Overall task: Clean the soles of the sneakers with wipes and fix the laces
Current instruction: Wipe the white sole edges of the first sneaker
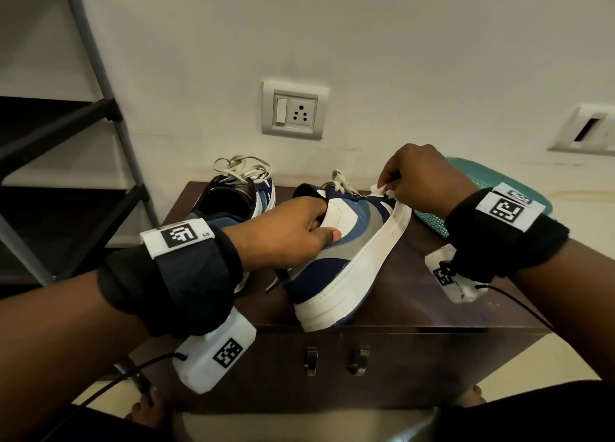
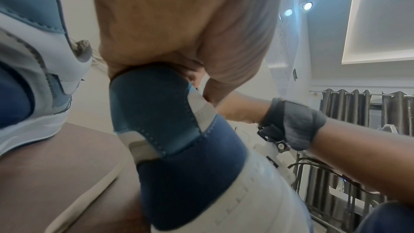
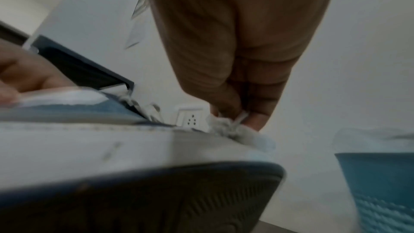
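A blue, grey and white sneaker (image 1: 346,252) is held tilted on its side at the centre of the head view, heel resting on the front edge of a dark cabinet (image 1: 429,295). It is grasped at the collar by the left hand (image 1: 286,232), fingers tucked inside the opening and thumb laid on the outer side. A crumpled white wipe (image 1: 382,190) is pinched in the right hand (image 1: 419,179) and pressed against the white sole edge at the toe, right of centre in the frame.

By the look of it, the wiping step is under way and is judged to be partway through: faint marks can still be made out on the white sidewall in the right wrist view, though that picture is blurred. The laces (image 1: 339,182) of this sneaker lie loose over the tongue, so lace-fixing appears not yet done. A second sneaker (image 1: 239,195) stands behind, left of centre, its laces in an untidy heap; whether its sole has been cleaned cannot be told.

A teal basket (image 1: 472,189) sits at the right, mostly hidden behind the right wrist; its contents cannot be seen. The cabinet drawers at the bottom centre are closed.
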Motion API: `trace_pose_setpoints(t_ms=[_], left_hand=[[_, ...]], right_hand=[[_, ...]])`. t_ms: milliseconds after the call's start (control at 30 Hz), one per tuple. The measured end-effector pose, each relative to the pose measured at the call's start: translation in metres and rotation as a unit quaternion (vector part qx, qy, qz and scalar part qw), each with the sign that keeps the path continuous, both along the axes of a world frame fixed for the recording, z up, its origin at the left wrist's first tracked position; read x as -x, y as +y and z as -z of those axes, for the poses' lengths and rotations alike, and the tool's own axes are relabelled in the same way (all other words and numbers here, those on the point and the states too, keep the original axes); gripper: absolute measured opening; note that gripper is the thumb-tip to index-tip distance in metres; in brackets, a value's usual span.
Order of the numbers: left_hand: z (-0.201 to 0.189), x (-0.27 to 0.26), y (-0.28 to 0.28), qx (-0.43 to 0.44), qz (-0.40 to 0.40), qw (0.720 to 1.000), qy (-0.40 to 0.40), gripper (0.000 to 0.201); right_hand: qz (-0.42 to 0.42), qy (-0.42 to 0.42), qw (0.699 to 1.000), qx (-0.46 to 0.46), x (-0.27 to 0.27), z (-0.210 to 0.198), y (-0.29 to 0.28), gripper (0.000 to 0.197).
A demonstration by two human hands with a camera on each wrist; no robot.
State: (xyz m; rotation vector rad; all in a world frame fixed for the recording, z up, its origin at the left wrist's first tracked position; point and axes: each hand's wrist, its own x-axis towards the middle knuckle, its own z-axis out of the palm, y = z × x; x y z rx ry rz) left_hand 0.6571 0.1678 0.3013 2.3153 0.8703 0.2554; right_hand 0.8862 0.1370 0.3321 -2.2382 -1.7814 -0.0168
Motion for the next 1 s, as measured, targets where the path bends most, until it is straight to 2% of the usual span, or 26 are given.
trace_pose_setpoints(t_ms=[267,600,767,833,1000], left_hand=[[-0.002,-0.001,-0.002,0.006,0.003,1.000,0.003,0.026],[0.002,0.001,0.004,0.008,-0.012,1.000,0.006,0.029],[0.003,0.000,0.004,0.007,-0.014,1.000,0.005,0.029],[0.003,0.001,0.005,0.015,-0.012,1.000,0.000,0.029],[0.002,0.006,0.006,0.022,-0.011,1.000,0.001,0.029]], right_hand=[[0.057,-0.008,0.998,-0.015,-0.019,0.016,0.030,0.014],[-0.008,-0.017,0.999,-0.046,-0.003,0.013,-0.007,0.019],[-0.016,0.111,0.994,-0.008,-0.013,-0.004,-0.024,0.019],[-0.014,0.148,0.989,-0.029,-0.021,-0.007,-0.024,0.022],[0.007,0.064,0.996,-0.060,-0.018,0.009,-0.015,0.014]])
